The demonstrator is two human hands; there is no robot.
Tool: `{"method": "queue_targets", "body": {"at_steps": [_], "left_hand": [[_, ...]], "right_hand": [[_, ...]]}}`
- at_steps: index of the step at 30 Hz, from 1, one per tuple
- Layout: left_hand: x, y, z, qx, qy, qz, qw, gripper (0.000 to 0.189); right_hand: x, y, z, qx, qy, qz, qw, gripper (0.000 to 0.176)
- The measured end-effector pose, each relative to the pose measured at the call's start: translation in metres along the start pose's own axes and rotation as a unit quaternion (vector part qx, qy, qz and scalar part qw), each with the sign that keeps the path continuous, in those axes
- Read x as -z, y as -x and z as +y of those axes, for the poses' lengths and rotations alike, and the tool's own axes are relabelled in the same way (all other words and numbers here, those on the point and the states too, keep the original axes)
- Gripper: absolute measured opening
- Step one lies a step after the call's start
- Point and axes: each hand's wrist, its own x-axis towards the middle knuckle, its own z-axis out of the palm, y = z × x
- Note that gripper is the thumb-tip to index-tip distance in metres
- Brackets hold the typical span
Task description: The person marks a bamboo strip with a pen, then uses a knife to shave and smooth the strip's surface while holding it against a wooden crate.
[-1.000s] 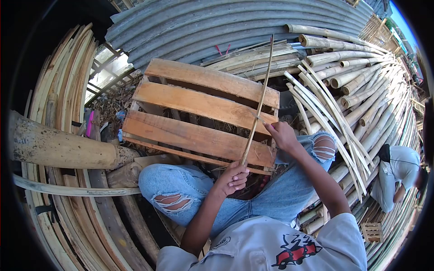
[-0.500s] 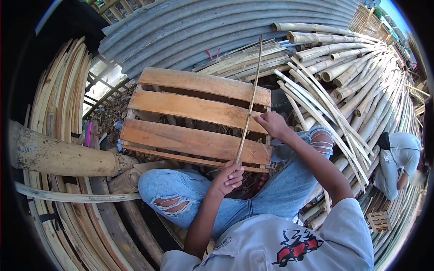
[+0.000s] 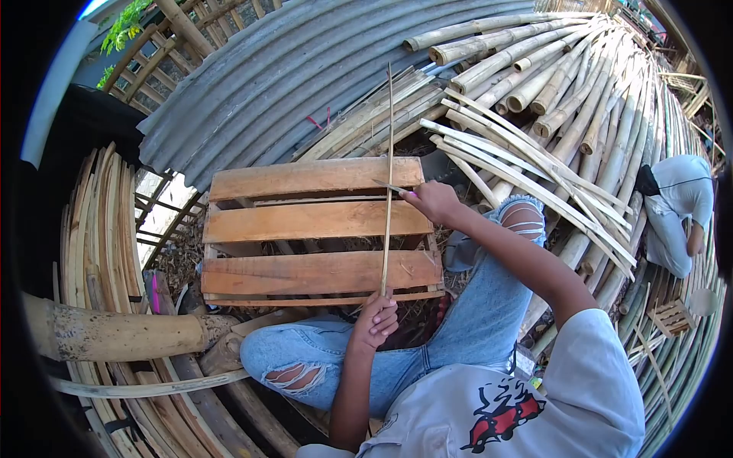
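My left hand (image 3: pixel 375 319) is closed round the near end of a long thin bamboo strip (image 3: pixel 387 244), just above my lap. The strip reaches away from me over a slatted wooden crate (image 3: pixel 321 222), its far end past the crate's back edge. In my right hand (image 3: pixel 437 203) is a knife (image 3: pixel 411 196) with a pink handle. Its blade crosses the strip near the crate's far slat and points left. Fingers of that hand wrap the handle and hide part of it.
Bamboo poles (image 3: pixel 527 91) are piled at the right, with pale split strips (image 3: pixel 527 164) on them. Corrugated sheeting (image 3: pixel 267 76) stands behind. Long strips (image 3: pixel 92 221) and a thick bamboo pole (image 3: pixel 122 333) lie at the left. Another person (image 3: pixel 676 206) bends over at the far right.
The view has turned, so the crate appears lower and further left. The strip looks more upright, and the knife crosses it farther from my left hand, with more of the blade showing.
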Motion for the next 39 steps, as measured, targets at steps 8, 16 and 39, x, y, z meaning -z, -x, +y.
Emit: {"method": "queue_targets", "body": {"at_steps": [8,16,39], "left_hand": [[0.020,-0.003,0.000,-0.002,0.049,0.003,0.999,0.013],[0.013,-0.006,0.001,-0.016,0.025,-0.017,0.999,0.011],[0.002,0.002,-0.007,-0.029,-0.029,0.027,0.999,0.015]], "right_hand": [[-0.010,0.053,-0.024,0.166,-0.045,-0.140,0.975,0.059],[-0.003,0.006,-0.004,0.070,-0.057,-0.061,0.994,0.058],[0.011,-0.044,0.025,0.083,0.071,-0.032,0.994,0.054]]}}
